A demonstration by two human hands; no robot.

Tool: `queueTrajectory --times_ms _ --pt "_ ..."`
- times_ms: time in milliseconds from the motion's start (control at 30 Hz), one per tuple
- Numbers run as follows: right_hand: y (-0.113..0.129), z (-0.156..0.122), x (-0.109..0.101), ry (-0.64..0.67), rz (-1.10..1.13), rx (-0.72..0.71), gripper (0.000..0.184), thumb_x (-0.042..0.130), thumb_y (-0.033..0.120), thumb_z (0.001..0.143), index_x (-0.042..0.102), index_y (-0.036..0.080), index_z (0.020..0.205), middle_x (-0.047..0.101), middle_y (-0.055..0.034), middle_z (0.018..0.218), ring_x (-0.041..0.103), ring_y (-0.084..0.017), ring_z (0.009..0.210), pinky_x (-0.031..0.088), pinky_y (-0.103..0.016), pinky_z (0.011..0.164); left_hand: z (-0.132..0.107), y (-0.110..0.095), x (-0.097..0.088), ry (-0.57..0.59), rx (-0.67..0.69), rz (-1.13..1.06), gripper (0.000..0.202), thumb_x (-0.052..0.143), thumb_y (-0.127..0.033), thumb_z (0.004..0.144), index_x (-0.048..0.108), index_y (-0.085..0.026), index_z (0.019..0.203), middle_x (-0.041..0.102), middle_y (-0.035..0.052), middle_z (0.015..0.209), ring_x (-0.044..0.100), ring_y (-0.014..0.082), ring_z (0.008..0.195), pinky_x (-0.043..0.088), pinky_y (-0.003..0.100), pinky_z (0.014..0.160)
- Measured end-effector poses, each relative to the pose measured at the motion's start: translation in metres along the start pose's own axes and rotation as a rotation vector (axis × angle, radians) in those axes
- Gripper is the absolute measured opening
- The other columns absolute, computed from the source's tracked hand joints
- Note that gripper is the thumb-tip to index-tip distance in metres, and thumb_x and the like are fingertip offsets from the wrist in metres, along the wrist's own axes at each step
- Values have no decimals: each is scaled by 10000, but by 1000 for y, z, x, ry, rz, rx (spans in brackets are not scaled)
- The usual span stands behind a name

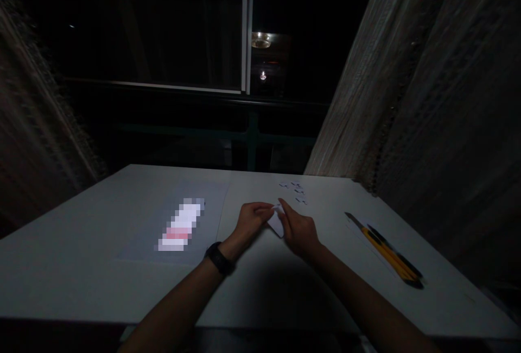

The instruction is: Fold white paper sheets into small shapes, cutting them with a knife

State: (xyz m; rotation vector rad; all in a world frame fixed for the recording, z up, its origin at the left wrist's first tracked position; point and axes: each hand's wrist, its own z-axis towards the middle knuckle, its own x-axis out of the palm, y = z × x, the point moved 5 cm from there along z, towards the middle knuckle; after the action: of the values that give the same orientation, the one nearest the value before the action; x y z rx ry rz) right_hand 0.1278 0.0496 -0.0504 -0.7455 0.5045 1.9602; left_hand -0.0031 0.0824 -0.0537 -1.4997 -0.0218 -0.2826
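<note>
A small white piece of paper [277, 221] is pinched between both my hands just above the white table [81, 266], near its middle. My left hand [251, 220] closes its fingers on the paper's left edge, and a dark watch [220, 258] sits on that wrist. My right hand [299, 229] grips the paper's right side with its fingertips. Several tiny paper scraps [295, 190] lie on the table just beyond my hands.
A yellow-and-black utility knife [385, 250] and a dark pen [396, 258] lie at the right of the table. A flat sheet [142, 233] bearing a blurred white-and-pink item [181, 224] lies at the left. Curtains hang on both sides of a dark window [163, 32].
</note>
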Motion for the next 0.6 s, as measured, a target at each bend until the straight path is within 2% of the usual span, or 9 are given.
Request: queueTrajectory --times_ms 267,600 --pt "0 1 0 -6 11 27 364 329 273 926 539 107 1171 665 -132 1045 672 -178 774 507 -234 604 1 1 1 6 -6 -3 206 724 -213 591 696 -87 752 685 82 676 598 147 594 447 238 571" --pt "-1 1 3 15 11 25 369 310 271 934 517 92 1182 657 -144 1055 667 -167 775 509 -222 602 0 1 1 25 -4 13 248 722 -239 601 700 -72 783 698 117 749 615 170 635 466 265 612"
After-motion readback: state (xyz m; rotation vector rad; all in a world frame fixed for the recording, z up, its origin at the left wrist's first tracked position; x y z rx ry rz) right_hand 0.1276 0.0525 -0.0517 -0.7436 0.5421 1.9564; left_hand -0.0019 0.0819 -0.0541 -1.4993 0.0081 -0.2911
